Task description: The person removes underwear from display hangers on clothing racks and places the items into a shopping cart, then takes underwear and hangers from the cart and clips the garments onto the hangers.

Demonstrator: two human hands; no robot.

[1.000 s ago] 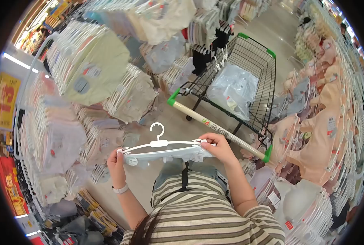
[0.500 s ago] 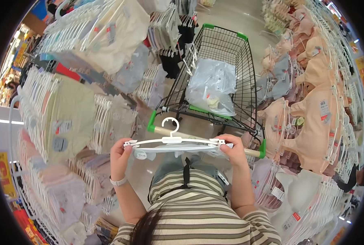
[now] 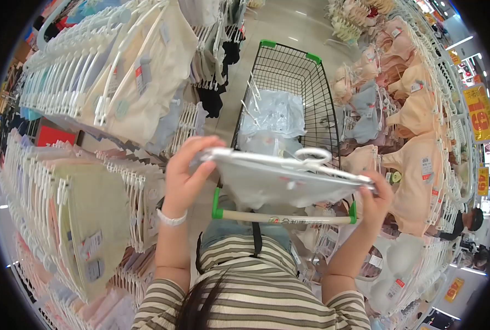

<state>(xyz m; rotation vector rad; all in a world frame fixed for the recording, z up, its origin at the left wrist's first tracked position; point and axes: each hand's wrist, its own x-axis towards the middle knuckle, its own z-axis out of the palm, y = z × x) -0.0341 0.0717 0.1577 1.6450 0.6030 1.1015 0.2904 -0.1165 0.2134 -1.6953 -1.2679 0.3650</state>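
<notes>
A white clip hanger [image 3: 281, 160] carries a light grey garment [image 3: 283, 184], both slightly blurred, stretched across the centre of the view. My left hand [image 3: 187, 176] is closed on the hanger's left end. At the other end, my right hand [image 3: 374, 198] pinches the hanger near its clip. The hanger tilts down to the right, and its hook points away from me. Beneath and beyond it stands a black wire shopping cart [image 3: 325, 104] with a beige handle [image 3: 245, 216]. Inside the cart lie light blue packages in clear plastic [image 3: 278, 113].
Racks of pale underwear on hangers [image 3: 94, 220] crowd the left side. Peach and grey bras [image 3: 415, 154] hang along the right. A person in a dark cap [image 3: 473, 219] is at the far right, below yellow price signs [image 3: 479, 113].
Both hands have lifted the hanger and garment up and nearer the camera, and the hanger has tipped. The view has turned, with the cart now sitting more upright behind the garment.
</notes>
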